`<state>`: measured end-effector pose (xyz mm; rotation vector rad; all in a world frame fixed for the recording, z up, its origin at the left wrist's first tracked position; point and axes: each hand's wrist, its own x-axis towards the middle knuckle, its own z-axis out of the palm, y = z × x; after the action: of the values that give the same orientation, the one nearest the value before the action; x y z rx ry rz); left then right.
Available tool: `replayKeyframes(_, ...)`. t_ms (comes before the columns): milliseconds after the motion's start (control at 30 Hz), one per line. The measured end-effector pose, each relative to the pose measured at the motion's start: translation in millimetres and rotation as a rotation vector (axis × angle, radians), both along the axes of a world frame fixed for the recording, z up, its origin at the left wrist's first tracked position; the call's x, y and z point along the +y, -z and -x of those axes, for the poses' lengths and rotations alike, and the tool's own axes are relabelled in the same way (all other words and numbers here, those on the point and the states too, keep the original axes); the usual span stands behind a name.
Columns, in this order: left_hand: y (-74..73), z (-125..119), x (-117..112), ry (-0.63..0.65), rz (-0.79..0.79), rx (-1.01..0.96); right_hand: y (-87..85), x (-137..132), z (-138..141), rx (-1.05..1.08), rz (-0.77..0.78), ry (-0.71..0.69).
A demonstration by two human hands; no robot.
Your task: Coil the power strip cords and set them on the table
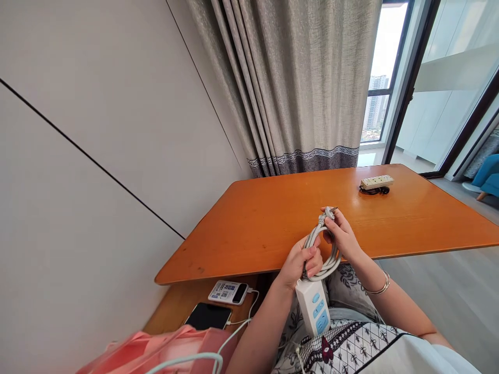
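Observation:
My left hand (306,261) is closed around the coiled grey-white cord (331,266) of a power strip. Below that hand hangs the white power strip (314,307) with blue sockets, above my lap. My right hand (341,232) pinches the cord's plug (328,213) at the top of the coil, its metal prongs pointing to the right. Both hands are near the front edge of the orange-brown wooden table (241,228).
A cream power strip (376,182) with a black cord lies at the table's far right. On a lower surface to the left are a white power bank (228,292), a phone (208,316) and a pink bag (163,353). A curtain (312,78) hangs behind.

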<state>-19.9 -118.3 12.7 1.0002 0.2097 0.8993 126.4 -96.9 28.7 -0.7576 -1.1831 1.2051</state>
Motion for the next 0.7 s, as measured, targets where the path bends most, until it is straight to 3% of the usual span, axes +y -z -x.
replayKeyframes(233, 1.3, -2, 2, -0.019, 0.008, 0.003, 2.9, -2, -7, -0.110, 0.003, -0.093)
replayKeyframes(433, 2.9, -2, 2, -0.020, -0.049, 0.104, 0.4, -2, -7, -0.147, -0.025, -0.079)
replayKeyframes(700, -12.9, 4, 2, -0.099, 0.055, 0.306, -1.7, 3, -13, -0.277, -0.093, -0.100)
